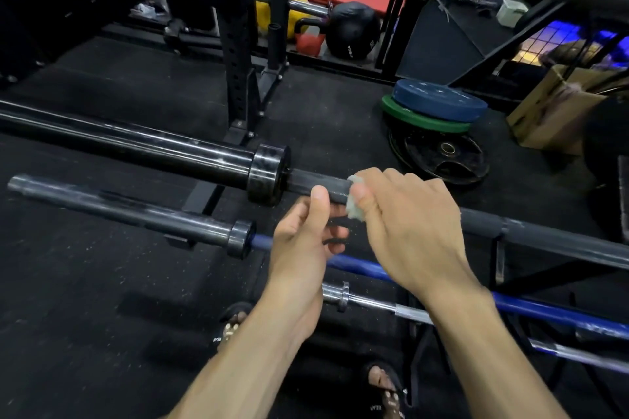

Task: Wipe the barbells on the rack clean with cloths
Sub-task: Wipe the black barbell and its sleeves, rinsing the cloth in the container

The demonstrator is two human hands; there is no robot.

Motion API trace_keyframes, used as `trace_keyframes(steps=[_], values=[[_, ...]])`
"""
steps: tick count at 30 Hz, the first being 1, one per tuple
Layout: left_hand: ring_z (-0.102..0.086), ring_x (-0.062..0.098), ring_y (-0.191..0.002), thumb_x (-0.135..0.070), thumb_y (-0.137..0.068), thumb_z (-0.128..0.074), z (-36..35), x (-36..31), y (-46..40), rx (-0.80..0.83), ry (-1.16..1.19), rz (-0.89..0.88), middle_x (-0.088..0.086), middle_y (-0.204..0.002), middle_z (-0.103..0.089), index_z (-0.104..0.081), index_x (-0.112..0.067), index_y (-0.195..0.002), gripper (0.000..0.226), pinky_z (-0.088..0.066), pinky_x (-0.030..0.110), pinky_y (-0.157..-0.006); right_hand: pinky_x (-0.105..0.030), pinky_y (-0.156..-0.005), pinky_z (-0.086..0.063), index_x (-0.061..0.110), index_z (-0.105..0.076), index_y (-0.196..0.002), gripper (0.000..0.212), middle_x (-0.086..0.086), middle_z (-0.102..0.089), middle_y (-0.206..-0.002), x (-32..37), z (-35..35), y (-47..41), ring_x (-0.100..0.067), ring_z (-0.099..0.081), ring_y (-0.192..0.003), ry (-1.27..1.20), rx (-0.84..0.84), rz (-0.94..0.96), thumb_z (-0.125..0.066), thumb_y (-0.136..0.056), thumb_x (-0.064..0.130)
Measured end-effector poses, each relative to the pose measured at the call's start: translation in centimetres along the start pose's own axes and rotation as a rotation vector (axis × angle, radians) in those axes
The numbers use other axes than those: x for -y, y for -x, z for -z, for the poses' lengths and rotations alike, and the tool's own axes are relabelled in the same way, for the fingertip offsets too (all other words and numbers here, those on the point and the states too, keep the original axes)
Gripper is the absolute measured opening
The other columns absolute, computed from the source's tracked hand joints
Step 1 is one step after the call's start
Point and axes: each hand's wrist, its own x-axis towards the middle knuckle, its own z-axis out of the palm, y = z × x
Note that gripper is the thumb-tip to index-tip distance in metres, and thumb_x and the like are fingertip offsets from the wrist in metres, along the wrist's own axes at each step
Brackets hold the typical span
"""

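The right hand (405, 231) clenches a small pale, fuzzy cloth (355, 201) around the dark knurled shaft of the black steel barbell (316, 184), just right of centre frame; the left hand (303, 241) steadies the same shaft from below, thumb on top and fingers curled under. The step in hand looks like rubbing the shaft next to the collar (267, 173). Next probably calls for sliding the cloth along the bar while the left hand keeps it from rolling. The bar's sleeve (136, 143) runs to the left edge, glossy with pale streaks; a blue-shafted barbell (367, 269) lies just below
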Motion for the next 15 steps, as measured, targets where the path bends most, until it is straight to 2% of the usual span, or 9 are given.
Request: trace_keyframes(steps=[3, 5, 10, 13, 15], values=[[-0.06, 0.016, -0.08, -0.047, -0.098, -0.056, -0.1, 0.0, -0.1, -0.012, -0.003, -0.018, 0.0, -0.096, -0.075, -0.07, -0.017, -0.091, 0.034, -0.049, 0.034, -0.078, -0.041, -0.062, -0.035, 0.024, -0.055, -0.086, 0.044, 0.002, -0.058, -0.068, 0.2, -0.2, -0.3, -0.029, -0.054, -0.063, -0.057, -0.066, -0.055, -0.021, -0.109, 0.041], [-0.061, 0.016, -0.08, -0.047, -0.098, -0.057, -0.1, 0.1, -0.1, -0.026, -0.008, -0.032, -0.001, -0.095, -0.075, -0.07, -0.018, -0.088, 0.033, -0.049, 0.035, -0.079, -0.04, -0.063, -0.035, 0.024, -0.057, -0.087, 0.045, 0.003, -0.06, -0.069, -0.1, 0.1, -0.3, -0.027, -0.055, -0.065, -0.07, -0.029, -0.052, -0.023, -0.11, 0.042], [-0.061, 0.015, -0.079, -0.045, -0.098, -0.058, -0.1, 0.1, -0.1, -0.03, -0.026, -0.042, -0.003, -0.091, -0.075, -0.071, -0.02, -0.085, 0.031, -0.048, 0.035, -0.079, -0.041, -0.075, -0.034, 0.025, -0.063, -0.107, 0.037, -0.001, -0.067, -0.087, -2.1, 2.3, 0.8, -0.034, -0.061, -0.086, -0.061, 0.126, -0.153, -0.027, -0.11, 0.036], [-0.06, 0.015, -0.078, -0.045, -0.099, -0.056, -0.1, 0.1, 0.0, -0.03, -0.031, -0.042, -0.002, -0.091, -0.074, -0.07, -0.019, -0.086, 0.032, -0.048, 0.035, -0.077, -0.041, -0.085, -0.035, 0.028, -0.062, -0.106, 0.046, 0.003, -0.067, -0.088, -1.1, 1.5, 0.7, -0.029, -0.062, -0.088, -0.049, 0.085, -0.15, -0.017, -0.108, 0.038], [-0.059, 0.016, -0.078, -0.046, -0.1, -0.056, -0.1, 0.0, 0.0, -0.023, -0.032, -0.044, -0.001, -0.091, -0.074, -0.072, -0.021, -0.084, 0.033, -0.046, 0.036, -0.077, -0.044, -0.096, -0.04, 0.03, -0.064, -0.108, 0.048, 0.007, -0.067, -0.093, 0.5, 0.3, 0.5, -0.024, -0.062, -0.09, -0.067, 0.061, -0.092, -0.017, -0.106, 0.041]])
